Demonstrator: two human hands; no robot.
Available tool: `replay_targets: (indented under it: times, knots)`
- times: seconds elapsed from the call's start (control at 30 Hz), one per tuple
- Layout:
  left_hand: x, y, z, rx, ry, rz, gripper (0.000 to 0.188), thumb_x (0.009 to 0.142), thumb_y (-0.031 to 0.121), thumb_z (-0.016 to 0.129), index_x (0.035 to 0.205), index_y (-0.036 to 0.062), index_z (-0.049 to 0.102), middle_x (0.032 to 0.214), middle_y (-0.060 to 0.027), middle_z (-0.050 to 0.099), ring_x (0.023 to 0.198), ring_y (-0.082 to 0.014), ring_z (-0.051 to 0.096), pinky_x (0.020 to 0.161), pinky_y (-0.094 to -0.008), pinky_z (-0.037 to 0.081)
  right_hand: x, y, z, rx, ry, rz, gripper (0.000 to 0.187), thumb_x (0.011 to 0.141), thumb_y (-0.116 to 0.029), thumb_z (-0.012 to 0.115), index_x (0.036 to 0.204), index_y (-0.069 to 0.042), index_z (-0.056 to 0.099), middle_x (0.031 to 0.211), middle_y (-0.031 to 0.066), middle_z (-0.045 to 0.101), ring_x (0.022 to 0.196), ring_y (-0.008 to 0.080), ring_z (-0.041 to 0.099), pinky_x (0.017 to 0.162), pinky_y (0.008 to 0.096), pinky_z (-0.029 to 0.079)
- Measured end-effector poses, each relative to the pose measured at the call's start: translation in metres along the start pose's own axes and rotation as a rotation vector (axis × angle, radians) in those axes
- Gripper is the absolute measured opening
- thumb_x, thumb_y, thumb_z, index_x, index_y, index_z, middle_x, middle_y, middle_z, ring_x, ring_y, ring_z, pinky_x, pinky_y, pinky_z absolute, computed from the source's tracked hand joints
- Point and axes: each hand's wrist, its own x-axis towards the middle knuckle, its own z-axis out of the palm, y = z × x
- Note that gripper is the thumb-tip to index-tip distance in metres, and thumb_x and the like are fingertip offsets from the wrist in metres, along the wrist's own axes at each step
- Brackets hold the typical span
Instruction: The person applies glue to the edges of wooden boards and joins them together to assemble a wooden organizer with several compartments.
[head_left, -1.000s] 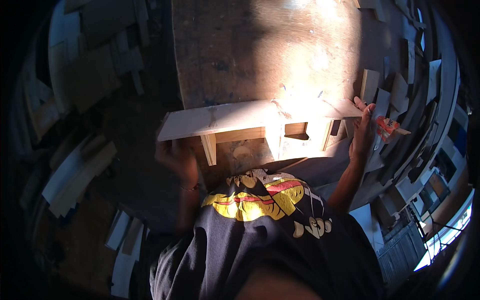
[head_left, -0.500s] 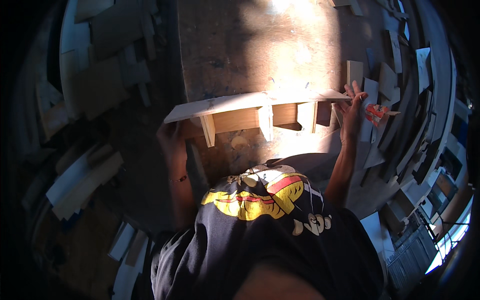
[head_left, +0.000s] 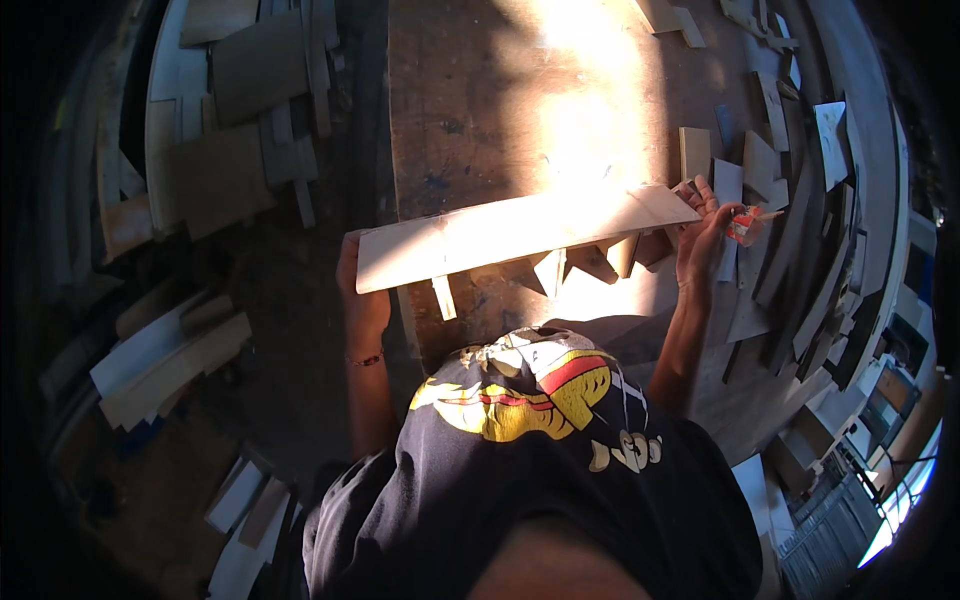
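Between my hands is a long wooden shelf piece (head_left: 520,230), held over the workbench. Its broad pale face tilts up toward me, lit by sun along the middle. Below its near edge stick out several short dividers, among them a left one (head_left: 444,298) and a middle one (head_left: 551,272); the rest of the underside is hidden. My left hand (head_left: 366,305) is closed around the left end, its fingers partly behind the board. At the right end my right hand (head_left: 703,238) holds the piece with its palm and thumb side, some fingers stretched out past the corner.
The brown workbench (head_left: 450,110) extends ahead with a bright sun strip. Wood offcuts (head_left: 765,165) and a red-and-white packet (head_left: 743,225) lie to the right, close to my right hand. Boards are stacked at left (head_left: 215,180) and lower left (head_left: 175,350).
The shelf piece has rolled so its broad face shows more and its dividers less. Its left end has come slightly nearer and to the right, my left hand with it.
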Motion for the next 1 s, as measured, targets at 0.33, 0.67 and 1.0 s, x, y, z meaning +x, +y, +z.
replay_targets:
  times: [0.33,0.67,1.0]
  knots:
    - [-0.021,0.051,-0.005,-0.006,-0.045,0.458,0.032,0.083,0.015,0.064,0.106,0.0028,0.046,0.092,-0.0034,0.053,0.084,-0.0104,0.054,0.076,-0.0249,0.044,-0.011,-0.046,0.002,0.09,-0.056,-0.184,0.103,0.074,-0.08,0.023,0.136,0.002,0.03,0.141,0.0195,0.031,0.13,0.0287,0.032,0.107,0.0444,0.022]
    - [-0.049,0.079,-0.012,0.144,0.116,0.505,0.037,0.074,0.01,0.07,0.103,0.0024,0.047,0.098,-0.0039,0.051,0.089,-0.0109,0.052,0.079,-0.024,0.041,-0.066,-0.064,0.037,-1.008,-0.158,-0.639,0.072,0.085,-0.07,0.015,0.133,-0.025,0.044,0.149,0.0132,0.013,0.137,0.0376,0.005,0.103,0.0615,0.01]
    - [-0.053,0.081,-0.013,0.119,0.051,0.522,0.035,0.074,0.008,0.063,0.102,-0.0004,0.045,0.096,-0.0082,0.053,0.091,-0.0135,0.054,0.08,-0.0249,0.042,-0.073,-0.048,0.071,-1.269,-0.294,-0.54,0.052,0.093,-0.053,0.028,0.133,-0.024,0.044,0.149,0.0166,-0.005,0.135,0.0437,-0.011,0.096,0.0728,0.004]
